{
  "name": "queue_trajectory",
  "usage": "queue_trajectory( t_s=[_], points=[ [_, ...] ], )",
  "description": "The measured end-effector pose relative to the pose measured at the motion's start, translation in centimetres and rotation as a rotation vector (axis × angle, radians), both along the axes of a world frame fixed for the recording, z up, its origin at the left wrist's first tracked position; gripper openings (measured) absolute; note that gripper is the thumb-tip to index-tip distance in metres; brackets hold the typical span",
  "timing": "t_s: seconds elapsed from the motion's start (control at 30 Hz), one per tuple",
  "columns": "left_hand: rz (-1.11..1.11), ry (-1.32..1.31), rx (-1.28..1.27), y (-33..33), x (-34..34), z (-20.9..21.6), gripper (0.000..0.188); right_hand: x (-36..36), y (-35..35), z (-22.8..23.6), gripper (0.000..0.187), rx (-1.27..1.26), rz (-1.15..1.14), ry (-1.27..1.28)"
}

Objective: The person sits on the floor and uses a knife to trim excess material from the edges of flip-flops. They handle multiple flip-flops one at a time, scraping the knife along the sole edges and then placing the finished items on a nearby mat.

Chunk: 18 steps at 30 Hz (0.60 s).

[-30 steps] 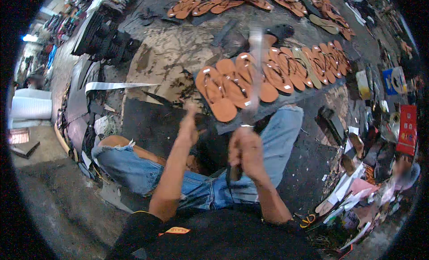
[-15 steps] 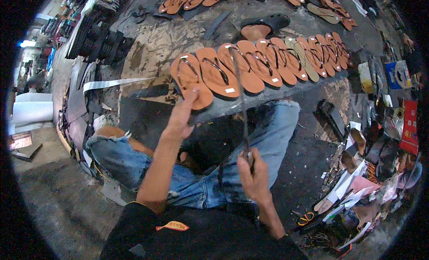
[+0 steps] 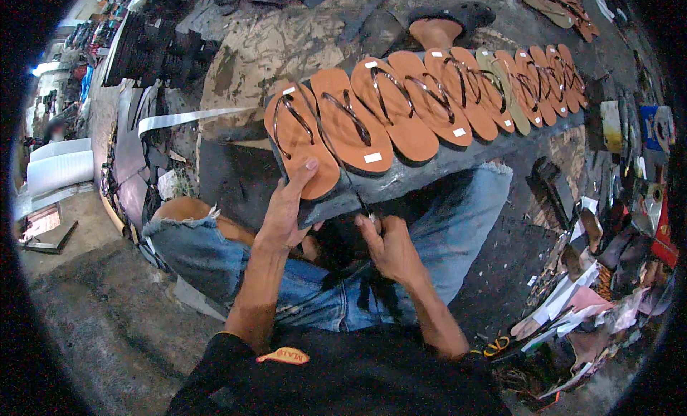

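Tan flip-flops with dark straps lie in a row along a dark sheet (image 3: 458, 158) in front of me; one of them is olive. My left hand (image 3: 283, 212) grips the near end of the leftmost flip-flop (image 3: 292, 126), thumb on top and the other fingers partly hidden beneath. Closed around the handle of a long, thin-bladed knife (image 3: 343, 171) is my right hand (image 3: 395, 250). The blade runs up along the gap between the leftmost flip-flop and the second flip-flop (image 3: 347, 133). Most of the handle is hidden in my fist.
My legs in torn jeans (image 3: 458, 223) are bent below the row. Beyond it lies a dark shoe-shaped piece (image 3: 458, 19). Scissors with yellow handles (image 3: 494, 346) sit at lower right, beside heaped scraps (image 3: 580, 301). Stacked black pieces (image 3: 154, 55) stand at upper left.
My right hand has moved left and slightly away from me. The knife blade has shifted from across the third flip-flop to between the first two. My left hand keeps hold of the leftmost flip-flop.
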<state>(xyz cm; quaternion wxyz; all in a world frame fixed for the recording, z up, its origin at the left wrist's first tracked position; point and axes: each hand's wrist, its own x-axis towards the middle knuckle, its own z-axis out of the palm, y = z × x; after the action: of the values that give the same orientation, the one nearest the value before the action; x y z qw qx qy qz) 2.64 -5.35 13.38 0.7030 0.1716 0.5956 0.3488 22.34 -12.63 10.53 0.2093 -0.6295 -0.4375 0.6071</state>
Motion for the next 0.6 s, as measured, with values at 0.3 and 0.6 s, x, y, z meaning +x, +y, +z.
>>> queue_trajectory(
  t_s=[0.3, 0.6],
  points=[
    [0.033, -0.131, -0.058, -1.4, -0.3, -1.0, 0.035, -3.0, 0.8, -10.2, 0.047, 0.508, 0.298, -0.218],
    [0.097, -0.056, -0.088, -1.0, 0.3, 0.0, 0.034, -7.1, 0.7, -18.3, 0.044, 0.579, 0.122, -0.237]
  ],
)
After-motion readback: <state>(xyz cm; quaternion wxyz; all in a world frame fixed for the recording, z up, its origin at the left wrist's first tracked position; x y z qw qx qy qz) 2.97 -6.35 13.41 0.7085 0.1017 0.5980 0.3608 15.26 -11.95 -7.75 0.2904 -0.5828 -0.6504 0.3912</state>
